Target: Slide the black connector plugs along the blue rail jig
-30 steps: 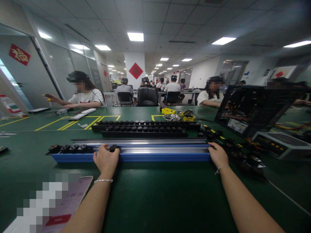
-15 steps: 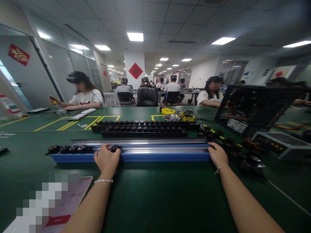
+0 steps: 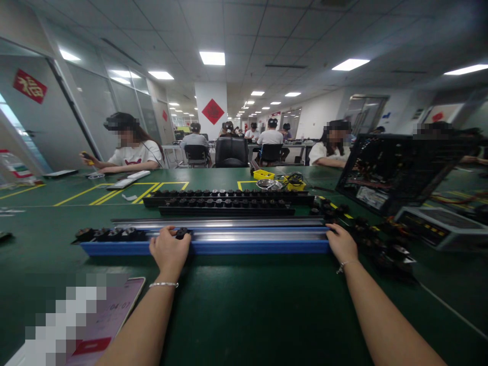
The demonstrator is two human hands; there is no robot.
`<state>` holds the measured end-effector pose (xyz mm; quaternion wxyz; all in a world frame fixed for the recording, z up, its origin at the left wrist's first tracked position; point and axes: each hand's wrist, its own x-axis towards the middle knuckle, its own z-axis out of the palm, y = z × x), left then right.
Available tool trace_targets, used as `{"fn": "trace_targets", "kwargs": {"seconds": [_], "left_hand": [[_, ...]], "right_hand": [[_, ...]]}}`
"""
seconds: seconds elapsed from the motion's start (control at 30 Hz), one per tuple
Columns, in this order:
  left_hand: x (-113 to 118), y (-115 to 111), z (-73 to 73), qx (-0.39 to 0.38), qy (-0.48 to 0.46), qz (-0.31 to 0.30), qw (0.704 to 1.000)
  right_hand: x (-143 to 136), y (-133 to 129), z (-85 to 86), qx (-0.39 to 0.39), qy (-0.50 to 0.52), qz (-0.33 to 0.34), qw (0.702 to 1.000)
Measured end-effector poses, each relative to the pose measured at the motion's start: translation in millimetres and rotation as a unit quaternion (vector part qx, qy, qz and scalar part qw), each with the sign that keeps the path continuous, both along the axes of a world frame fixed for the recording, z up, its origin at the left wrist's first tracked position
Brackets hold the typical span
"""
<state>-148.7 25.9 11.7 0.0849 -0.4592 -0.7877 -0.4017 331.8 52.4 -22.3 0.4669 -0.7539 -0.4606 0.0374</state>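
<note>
While the right hand [image 3: 343,244] gripped the blue rail [image 3: 247,247] near its end, the left, pinching a black module [image 3: 183,233], likely needed level, even pressure.

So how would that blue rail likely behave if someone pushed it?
The blue rail is probably stiff: its long edge runs straight, without visible sag. It seems more apt to slide than roll, given its flat side. The shiny metal strip along it may be slippery, judging by its gleam.
</note>
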Motion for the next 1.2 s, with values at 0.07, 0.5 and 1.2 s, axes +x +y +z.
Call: {"fn": "trace_targets", "kwargs": {"seconds": [0.07,0.5,1.2], "left_hand": [[1,0,-0.3,0.000,0.001,-0.002,1.000],[6,0,3.9,-0.011,-0.006,-0.007,1.000],[13,-1,3.6,-0.008,0.010,-0.027,1.000]], "right_hand": [[0,0,0.0,0.007,0.002,0.000,1.000],[-6,-4,5.9,-0.011,-0.001,0.000,1.000],[-9,-7,11.6,-0.023,0.002,-0.003,1.000]]}}
